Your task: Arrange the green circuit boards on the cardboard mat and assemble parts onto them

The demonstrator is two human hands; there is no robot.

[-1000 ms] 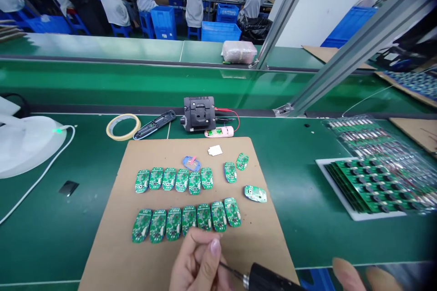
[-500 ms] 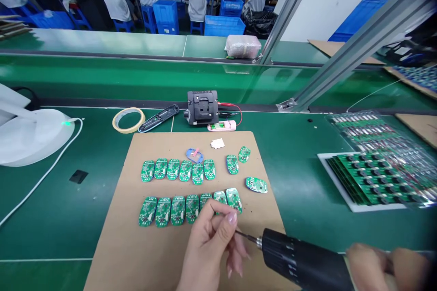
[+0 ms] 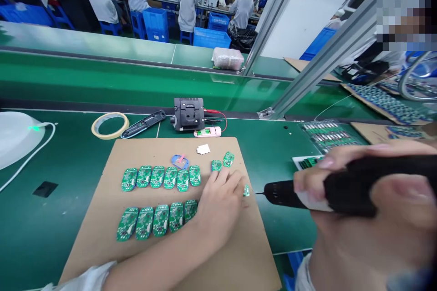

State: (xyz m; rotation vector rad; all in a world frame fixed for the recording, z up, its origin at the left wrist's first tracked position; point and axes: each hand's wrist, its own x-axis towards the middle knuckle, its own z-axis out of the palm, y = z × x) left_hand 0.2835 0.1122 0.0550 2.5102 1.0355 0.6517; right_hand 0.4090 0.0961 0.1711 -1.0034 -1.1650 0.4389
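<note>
My left hand reaches palm down over the right part of the cardboard sheet. Its fingers are bent, with their tips over or against a green circuit board. Beside the thumb side, the end of another circuit board shows; the hand covers the rest. Whether the fingers grip either board is hidden. In my right hand is a black electric screwdriver, its bit pointing left towards the cardboard's right edge. Rows of circuit boards lie left of my left hand, the nearer row partly hidden by it.
Behind the cardboard are a tape roll, a dark casing and a black device with wires. A blue piece lies above the boards. A metal post slants at right. Co-workers work beyond.
My left hand has left the screwdriver tip and moved up over the right-hand boards. The screwdriver has risen away, more of my right hand now showing. The view has turned rightward.
</note>
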